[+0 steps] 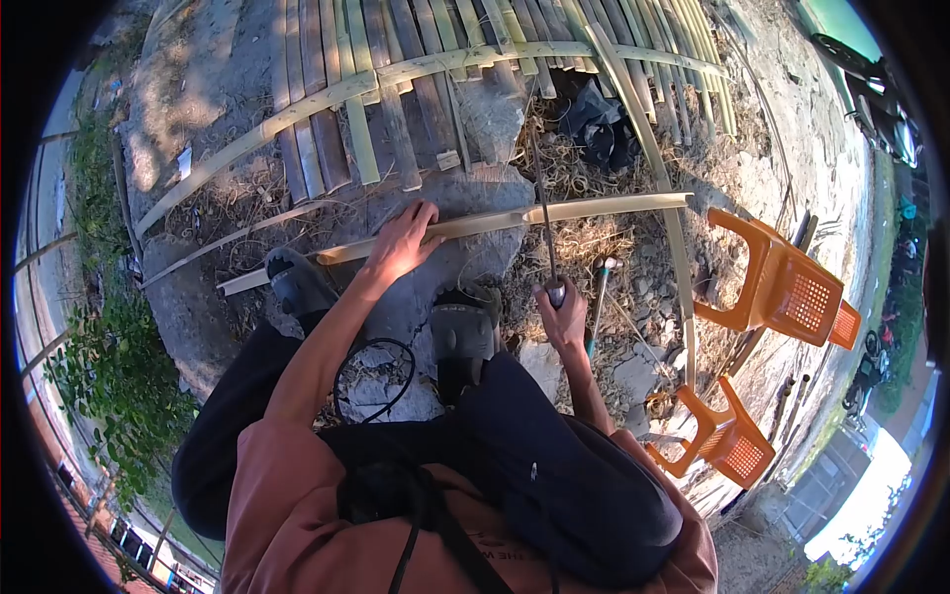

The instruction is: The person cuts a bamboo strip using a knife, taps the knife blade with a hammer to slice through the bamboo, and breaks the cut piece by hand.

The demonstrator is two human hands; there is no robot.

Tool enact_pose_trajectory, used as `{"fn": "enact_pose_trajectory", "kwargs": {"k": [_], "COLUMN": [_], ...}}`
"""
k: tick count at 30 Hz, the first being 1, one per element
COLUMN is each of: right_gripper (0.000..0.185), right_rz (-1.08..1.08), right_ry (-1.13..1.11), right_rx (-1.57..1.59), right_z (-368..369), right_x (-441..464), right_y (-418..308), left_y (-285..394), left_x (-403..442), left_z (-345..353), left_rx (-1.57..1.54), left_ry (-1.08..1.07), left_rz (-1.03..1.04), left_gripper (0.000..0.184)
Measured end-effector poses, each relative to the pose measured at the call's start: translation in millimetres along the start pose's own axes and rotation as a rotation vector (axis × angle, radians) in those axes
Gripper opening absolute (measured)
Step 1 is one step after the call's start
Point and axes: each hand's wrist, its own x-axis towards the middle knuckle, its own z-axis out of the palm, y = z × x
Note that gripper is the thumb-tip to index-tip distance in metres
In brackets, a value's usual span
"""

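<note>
My left hand (401, 243) is closed around a split bamboo strip (485, 224) that lies crosswise in front of my feet. In my right hand (562, 315) is the handle of a handsaw (546, 223), its long thin blade seen nearly edge-on and pointing away from me. The blade crosses the bamboo strip to the right of my left hand; whether its edge has cut in, I cannot tell. My sandalled feet (463, 327) are close to the strip, one of them by its left end. A hammer (607, 265) with a teal handle lies right of my right hand.
Several bamboo slats (327, 129) lie side by side ahead, crossed by a long curved strip (346, 89). A black plastic bag (599, 124) lies among shavings. Orange plastic chairs (792, 292) rest on the right. A black cable loop (376, 381) is between my legs; leafy plants (119, 386) grow left.
</note>
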Motion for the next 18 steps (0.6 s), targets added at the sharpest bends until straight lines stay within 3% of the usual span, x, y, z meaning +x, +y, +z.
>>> {"fn": "enact_pose_trajectory", "kwargs": {"k": [4, 11, 13, 18], "right_gripper": [0.033, 0.038, 0.039, 0.04], "right_rz": [-0.163, -0.16, -0.138, -0.156], "right_ry": [0.092, 0.025, 0.02, 0.097], "right_rx": [-0.052, -0.333, -0.344, -0.229], "right_z": [6, 25, 25, 20], "right_x": [-1, -3, -5, -10], "right_y": [10, 14, 9, 11], "left_y": [-5, -25, -18, 18], "left_x": [-2, -7, -9, 1], "left_z": [5, 23, 22, 9], "left_rx": [0.101, 0.307, 0.346, 0.376], "left_ry": [0.047, 0.021, -0.098, -0.137], "left_rz": [0.021, 0.094, 0.066, 0.143], "left_gripper": [0.042, 0.061, 0.062, 0.063]}}
